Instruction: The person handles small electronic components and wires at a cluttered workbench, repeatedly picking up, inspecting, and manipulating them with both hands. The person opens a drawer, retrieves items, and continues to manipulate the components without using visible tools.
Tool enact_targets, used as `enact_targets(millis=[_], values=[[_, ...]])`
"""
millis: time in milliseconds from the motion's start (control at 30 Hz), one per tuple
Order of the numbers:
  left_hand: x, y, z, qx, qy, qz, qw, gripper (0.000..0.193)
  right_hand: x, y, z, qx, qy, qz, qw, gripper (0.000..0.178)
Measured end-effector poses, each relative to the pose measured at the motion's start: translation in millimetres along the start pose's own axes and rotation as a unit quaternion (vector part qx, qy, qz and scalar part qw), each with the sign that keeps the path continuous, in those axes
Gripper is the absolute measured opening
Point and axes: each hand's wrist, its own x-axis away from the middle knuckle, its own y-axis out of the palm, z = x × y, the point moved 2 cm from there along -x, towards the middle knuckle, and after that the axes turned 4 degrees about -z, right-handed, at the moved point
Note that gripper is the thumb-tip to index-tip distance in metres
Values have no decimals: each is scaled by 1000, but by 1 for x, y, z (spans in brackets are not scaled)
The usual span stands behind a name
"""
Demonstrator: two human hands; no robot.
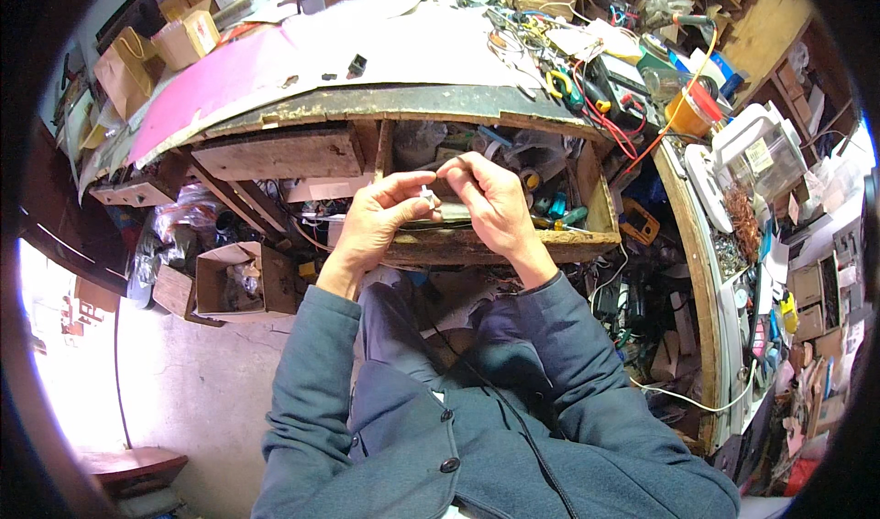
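Between the thumb and fingers of my left hand [378,218] is a small white piece [427,195], too small for me to name its kind. Close by on its right, my right hand [490,203] has its thumb and forefinger pinched together. Whatever may be in that pinch is too small or hidden to make out. Both hands are above a pulled-out wooden drawer [513,246], which holds screwdrivers, plastic bags and other loose parts.
Behind the drawer runs a workbench [394,47] covered with pale sheets. Pliers [559,83], test leads and wires crowd its right part. An orange-lidded jar [698,107] stands farther right. Down at the left sits an open cardboard box [243,281].
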Motion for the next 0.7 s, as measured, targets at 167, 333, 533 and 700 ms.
enact_targets(millis=[167, 333, 533, 700], values=[[-2, 3, 6, 13, -11, -71, 997, 46, -5, -3, 2, 2, 11, -98, 995, 13], [-3, 1, 9, 22, -47, -87, 995, 45, -6, -4, 10, 0, 26, -143, 989, 12], [-5, -4, 8, 31, -67, -95, 993, 42, -9, -8, 12, 60, -16, -44, 997, 12], [-5, -5, 8, 65, -70, -80, 992, 39, -4, -10, 25, -83, 53, -7, 995, 12]])
